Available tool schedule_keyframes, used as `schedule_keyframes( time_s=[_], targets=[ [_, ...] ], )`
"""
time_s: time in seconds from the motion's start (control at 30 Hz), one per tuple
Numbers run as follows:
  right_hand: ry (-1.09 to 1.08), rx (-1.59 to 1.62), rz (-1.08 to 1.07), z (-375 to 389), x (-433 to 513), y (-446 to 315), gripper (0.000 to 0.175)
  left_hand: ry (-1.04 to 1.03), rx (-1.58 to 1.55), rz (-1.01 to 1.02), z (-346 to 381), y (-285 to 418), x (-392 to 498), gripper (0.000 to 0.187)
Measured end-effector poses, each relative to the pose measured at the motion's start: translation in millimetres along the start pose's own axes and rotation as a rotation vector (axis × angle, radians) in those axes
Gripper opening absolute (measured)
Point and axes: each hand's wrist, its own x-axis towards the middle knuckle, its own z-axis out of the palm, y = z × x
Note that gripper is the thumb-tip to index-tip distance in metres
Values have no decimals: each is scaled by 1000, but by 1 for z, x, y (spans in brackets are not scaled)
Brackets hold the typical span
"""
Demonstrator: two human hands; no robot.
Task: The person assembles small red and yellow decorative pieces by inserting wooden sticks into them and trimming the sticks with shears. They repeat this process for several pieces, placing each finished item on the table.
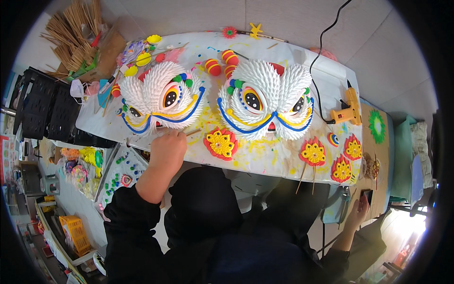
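Two lion-dance-style masks with white spiky layers lie on the covered table: the left mask (161, 96) and the right mask (266, 99). My left hand (168, 149) is curled at the lower edge of the left mask; its fingertips are hidden, so what it holds cannot be told. A thin wooden stick (193, 132) lies just right of that hand. Far to the right, my right hand (359, 210) grips a dark rectangular object (366, 195), perhaps a phone, by a cardboard surface. Red and yellow flame-shaped ornaments (220, 143) lie below the masks, several at the right.
A yellow glue gun (348, 108) with a black cord rests at the table's right. Striped red-yellow balls (213, 67) lie between the masks. Bundled wooden sticks (72, 35) fill a box at upper left, above black crates (39, 106). A tray (118, 177) holds small coloured pieces.
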Motion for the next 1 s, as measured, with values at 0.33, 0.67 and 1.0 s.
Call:
schedule_keyframes(
  time_s=[0.33, 0.67, 1.0],
  targets=[
    [-23, 100, -122, 8, -4, -91, 29, 30, 0, -7, -38, 21, -8, 13],
    [-1489, 871, 110, 26, -50, -235, 38, 408, -401, 1120, -100, 163, -9, 14],
    [-1187, 1154, 509, 17, -52, -153, 22, 248, -804, 811, -94, 225, 23, 26]
  ],
)
